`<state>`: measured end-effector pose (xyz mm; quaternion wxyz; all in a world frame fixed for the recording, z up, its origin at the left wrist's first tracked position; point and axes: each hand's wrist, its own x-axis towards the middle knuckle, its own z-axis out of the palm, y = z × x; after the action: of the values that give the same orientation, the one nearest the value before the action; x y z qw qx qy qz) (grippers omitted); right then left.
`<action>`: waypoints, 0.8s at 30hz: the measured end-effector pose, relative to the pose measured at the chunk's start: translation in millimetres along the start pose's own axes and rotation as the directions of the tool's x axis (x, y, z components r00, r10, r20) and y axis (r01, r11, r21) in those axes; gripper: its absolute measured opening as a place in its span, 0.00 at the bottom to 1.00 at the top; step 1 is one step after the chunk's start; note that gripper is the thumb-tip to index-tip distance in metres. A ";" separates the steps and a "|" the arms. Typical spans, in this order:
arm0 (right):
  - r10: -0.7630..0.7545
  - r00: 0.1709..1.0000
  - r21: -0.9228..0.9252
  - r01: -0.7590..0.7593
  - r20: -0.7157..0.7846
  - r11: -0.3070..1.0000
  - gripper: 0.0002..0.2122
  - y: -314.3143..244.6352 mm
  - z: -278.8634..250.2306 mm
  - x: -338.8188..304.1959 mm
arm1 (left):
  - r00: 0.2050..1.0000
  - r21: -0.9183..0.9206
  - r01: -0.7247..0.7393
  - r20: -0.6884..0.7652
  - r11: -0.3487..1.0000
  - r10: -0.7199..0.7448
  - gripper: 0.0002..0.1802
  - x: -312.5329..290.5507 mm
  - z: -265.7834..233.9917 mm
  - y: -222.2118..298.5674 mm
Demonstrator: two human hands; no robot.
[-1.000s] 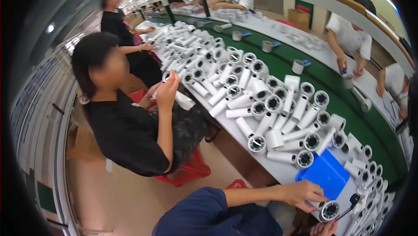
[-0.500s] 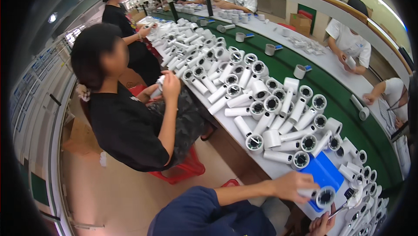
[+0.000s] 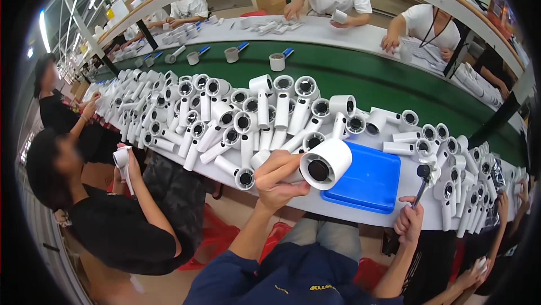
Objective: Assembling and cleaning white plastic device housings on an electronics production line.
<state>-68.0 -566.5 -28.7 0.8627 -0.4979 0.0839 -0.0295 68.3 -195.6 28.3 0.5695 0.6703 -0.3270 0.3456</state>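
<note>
My left hand (image 3: 276, 180) is closed round the handle of a white handheld fan (image 3: 336, 158), holding it up at the left side of the blue tray (image 3: 386, 161). The fan's round head tilts towards me and shows a black centre. In my right hand (image 3: 408, 223), to the right of the tray, is a thin metal rod-like tool (image 3: 419, 192) with a round black end; I cannot make out its exact kind. That black end lies beside a crumpled white piece (image 3: 433, 174) on the table.
Piled white fans (image 3: 245, 122) cover the table left of the tray, and more fans (image 3: 451, 189) lie at right. Beyond runs a green conveyor belt (image 3: 225, 69) carrying fan parts. A co-worker in black (image 3: 112, 215) sits at left; others work across the belt.
The view has swung to the right. My left hand has moved with the fan from over the tray to its left side, away from my right hand, which keeps the tool.
</note>
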 end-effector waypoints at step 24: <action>0.067 0.998 0.021 -0.067 0.021 0.998 0.11 -4.2 3.9 4.0 | 0.948 0.604 -0.256 0.311 0.755 0.072 0.29 45.9 -23.5 40.3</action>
<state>-63.3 -565.8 -23.7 0.8693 -0.4858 0.0913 0.0036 57.8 -179.9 91.0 0.2259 0.8320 -0.3225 0.3908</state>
